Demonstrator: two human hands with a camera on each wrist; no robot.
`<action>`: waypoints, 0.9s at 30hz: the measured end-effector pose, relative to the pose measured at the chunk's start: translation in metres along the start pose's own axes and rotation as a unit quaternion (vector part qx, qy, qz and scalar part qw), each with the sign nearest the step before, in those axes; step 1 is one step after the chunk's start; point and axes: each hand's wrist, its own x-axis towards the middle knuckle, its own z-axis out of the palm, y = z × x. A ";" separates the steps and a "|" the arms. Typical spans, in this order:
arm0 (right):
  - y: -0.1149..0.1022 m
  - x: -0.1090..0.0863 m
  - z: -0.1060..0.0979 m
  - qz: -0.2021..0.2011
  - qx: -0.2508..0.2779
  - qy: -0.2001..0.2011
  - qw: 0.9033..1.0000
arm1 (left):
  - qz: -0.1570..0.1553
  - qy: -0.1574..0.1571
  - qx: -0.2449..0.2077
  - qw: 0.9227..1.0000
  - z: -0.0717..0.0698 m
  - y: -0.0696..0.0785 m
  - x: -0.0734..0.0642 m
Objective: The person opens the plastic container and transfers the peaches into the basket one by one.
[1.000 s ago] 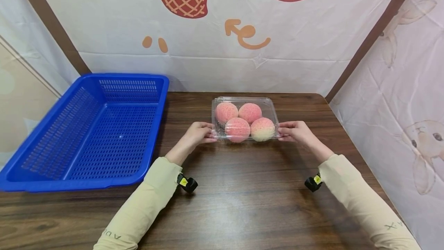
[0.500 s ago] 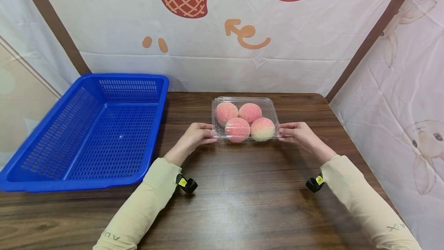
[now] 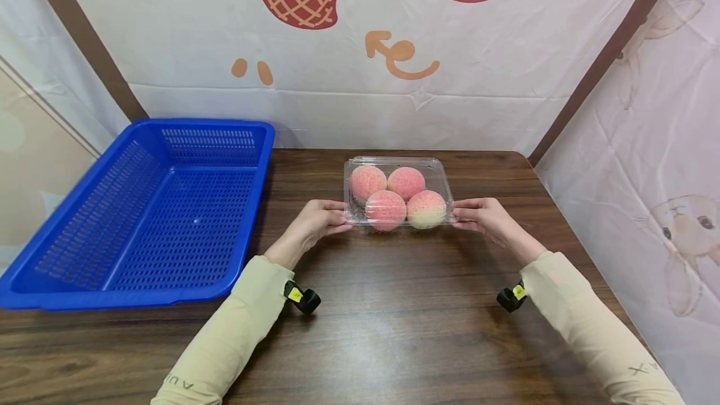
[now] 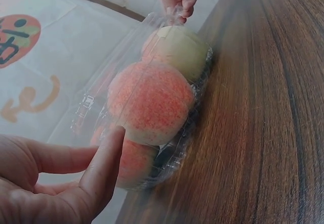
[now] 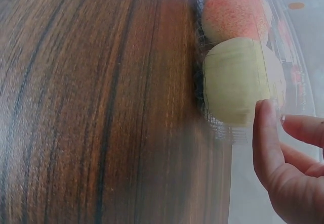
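A clear plastic clamshell box (image 3: 434,172) with several pink and cream peaches (image 3: 385,210) inside sits towards the back of the table, its lid over the fruit. At the box's near left corner, my left hand (image 3: 316,222) pinches the rim between thumb and fingers. My right hand (image 3: 485,217) does the same at the near right corner. The right wrist view shows the right thumb and finger on the rim beside a pale peach (image 5: 235,82). In the left wrist view, the left fingertips (image 4: 109,153) lie against the lid's edge, partly covering one peach.
A large blue perforated plastic basket (image 3: 255,205) stands on the left of the wooden table (image 3: 394,324). Behind the table hangs a printed white cloth (image 3: 337,105); another cloth (image 3: 630,161) runs along the right side.
Both hands have shifted only very slightly at the corners. The box, the peaches and the basket stay in place.
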 end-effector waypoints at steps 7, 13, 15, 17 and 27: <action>0.000 -0.001 0.000 -0.005 -0.002 -0.001 1.000 | -0.006 0.008 -0.012 1.000 0.000 0.000 0.001; 0.000 -0.002 0.000 -0.011 0.010 -0.010 1.000 | -0.010 0.022 -0.018 1.000 0.000 0.000 0.002; 0.001 -0.002 0.000 -0.013 0.010 -0.012 1.000 | -0.014 0.026 -0.017 0.999 0.000 0.000 0.003; 0.001 -0.002 0.000 -0.012 0.008 -0.009 1.000 | -0.019 0.030 -0.018 0.999 0.000 0.000 0.003; -0.001 -0.002 0.000 -0.003 0.003 -0.005 1.000 | -0.022 0.038 -0.027 0.999 0.001 0.000 0.001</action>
